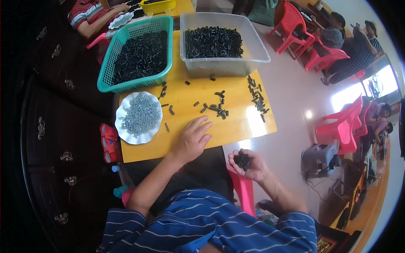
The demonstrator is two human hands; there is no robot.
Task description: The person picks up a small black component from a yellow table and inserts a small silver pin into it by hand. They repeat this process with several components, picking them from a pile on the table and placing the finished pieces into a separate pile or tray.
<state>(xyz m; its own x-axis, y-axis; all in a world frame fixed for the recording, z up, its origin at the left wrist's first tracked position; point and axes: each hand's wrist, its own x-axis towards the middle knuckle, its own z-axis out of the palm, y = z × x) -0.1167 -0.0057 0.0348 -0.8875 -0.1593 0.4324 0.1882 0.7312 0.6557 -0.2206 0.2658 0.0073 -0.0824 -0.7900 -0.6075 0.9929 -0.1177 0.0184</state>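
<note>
My left hand (193, 141) rests over the near part of the yellow table (185, 95), its fingers stretched out and apart, holding nothing that I can see. Just past its fingertips lies a loose cluster of small black plastic pieces (219, 110). My right hand (256, 169) is off the table's near right side, palm up and cupped around a handful of black pieces (241, 160). To the left of my left hand stands a white scalloped plate (121, 110) heaped with small clear pieces (140, 114).
A green basket (168, 50) and a clear plastic bin (228, 67), both full of black pieces, stand on the table's far side. More pieces (257, 99) line the right edge. Dark drawers (50, 139) are at left; red chairs (341, 124) and several people are at right.
</note>
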